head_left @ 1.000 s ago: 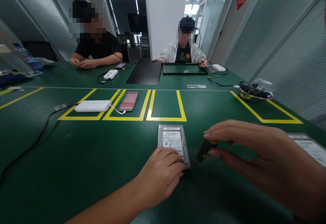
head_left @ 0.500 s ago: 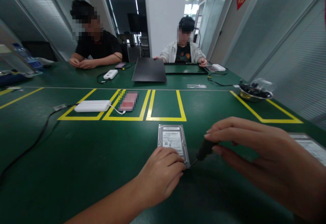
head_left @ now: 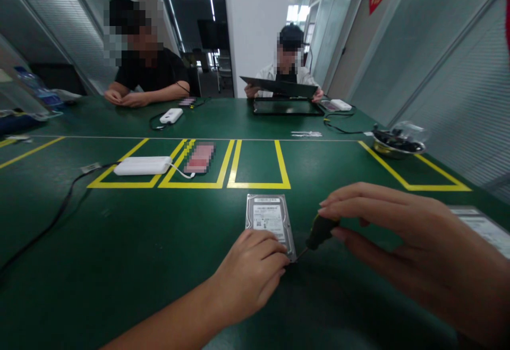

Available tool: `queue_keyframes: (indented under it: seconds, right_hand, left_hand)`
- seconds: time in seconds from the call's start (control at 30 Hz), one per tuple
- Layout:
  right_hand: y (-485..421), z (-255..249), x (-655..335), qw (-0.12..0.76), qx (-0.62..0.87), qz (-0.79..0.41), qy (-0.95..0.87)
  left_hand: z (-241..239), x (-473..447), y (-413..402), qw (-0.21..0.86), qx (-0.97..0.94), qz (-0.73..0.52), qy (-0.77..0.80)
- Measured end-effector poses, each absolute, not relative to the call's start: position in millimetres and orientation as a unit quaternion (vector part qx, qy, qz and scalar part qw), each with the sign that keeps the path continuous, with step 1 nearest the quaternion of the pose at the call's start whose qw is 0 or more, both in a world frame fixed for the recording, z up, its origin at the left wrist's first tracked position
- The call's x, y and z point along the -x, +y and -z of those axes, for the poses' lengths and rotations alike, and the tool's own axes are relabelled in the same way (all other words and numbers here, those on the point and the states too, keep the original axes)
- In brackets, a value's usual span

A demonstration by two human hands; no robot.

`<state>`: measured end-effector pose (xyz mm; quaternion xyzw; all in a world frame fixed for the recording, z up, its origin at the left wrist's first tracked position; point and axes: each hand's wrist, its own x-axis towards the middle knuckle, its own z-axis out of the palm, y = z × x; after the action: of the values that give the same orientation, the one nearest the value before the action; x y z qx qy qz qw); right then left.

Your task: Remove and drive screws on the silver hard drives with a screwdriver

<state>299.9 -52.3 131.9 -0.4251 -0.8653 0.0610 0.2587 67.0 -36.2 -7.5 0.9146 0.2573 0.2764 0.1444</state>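
A silver hard drive (head_left: 269,216) with a white label lies flat on the green table (head_left: 119,265) in front of me. My left hand (head_left: 251,273) rests on its near edge, fingers curled and pressed onto the near right corner. My right hand (head_left: 414,249) pinches the dark handle of a small screwdriver (head_left: 319,232) between thumb and fingers. The screwdriver slants down to the left, its thin tip at the drive's near right corner, close to my left fingertips.
Yellow tape boxes mark the table; one holds a white power bank (head_left: 143,165), another a pink phone (head_left: 200,158). A black cable (head_left: 48,222) runs left. A metal bowl (head_left: 394,145) stands at right, another drive (head_left: 484,228) at far right. Two people sit across; one holds a dark panel (head_left: 279,87).
My hands have barely moved; the screwdriver handle has turned slightly in my right fingers. The person across has lifted the dark panel off the table and over to their side.
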Motion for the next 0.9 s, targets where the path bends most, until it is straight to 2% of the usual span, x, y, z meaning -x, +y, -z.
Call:
queue_keyframes:
  seconds: [0.37,0.9]
  right_hand:
    - [-52.1,-137.2,-297.0,0.255,0.416,-0.062,-0.871]
    - [-54.1,-136.0,-297.4,0.241,0.423,-0.066,-0.871]
  left_hand:
    - [3.6,-68.3,-36.9,0.146,-0.914,-0.268,0.266]
    - [-6.6,-90.6,-38.5,0.168,-0.877,-0.246,0.377]
